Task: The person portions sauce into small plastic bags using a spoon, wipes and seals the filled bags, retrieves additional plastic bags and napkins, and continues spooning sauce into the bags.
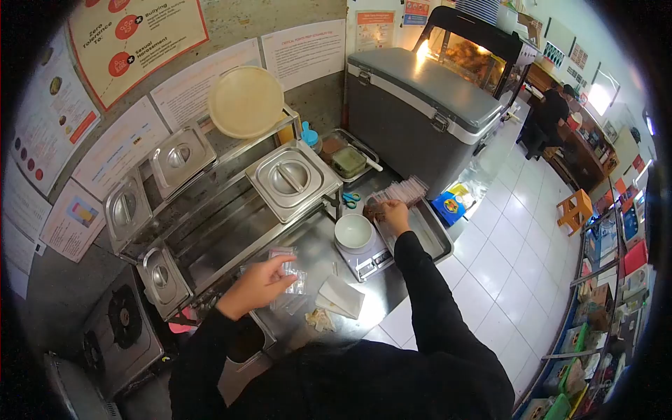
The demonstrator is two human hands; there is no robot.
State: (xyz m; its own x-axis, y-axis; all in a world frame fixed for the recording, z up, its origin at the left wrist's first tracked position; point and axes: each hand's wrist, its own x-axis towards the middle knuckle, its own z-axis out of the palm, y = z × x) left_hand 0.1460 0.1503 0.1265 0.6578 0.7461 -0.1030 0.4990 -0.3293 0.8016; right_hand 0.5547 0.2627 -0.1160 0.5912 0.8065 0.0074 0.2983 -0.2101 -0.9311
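Note:
My right hand (393, 215) is closed at the near left end of a row of small clear packets (406, 190) in a metal tray (439, 241); what its fingers pinch is too small to make out. Left of it, a white bowl (354, 233) rests on a digital scale (364, 264). My left hand (264, 281) hovers over clear plastic bags (297, 283) on the steel counter, its thumb and fingers apart with nothing between them. Folded white paper (341, 297) and a crumpled beige scrap (320, 320) lie to its right.
Blue scissors (351, 200) lie behind the scale. A lidded steel pan (292, 180) sits on the rack at centre. A large grey cooler (420, 105) stands behind the tray, with a blue box (449, 208) beside it. A stove (126, 325) is at left; a person (551, 115) sits far right.

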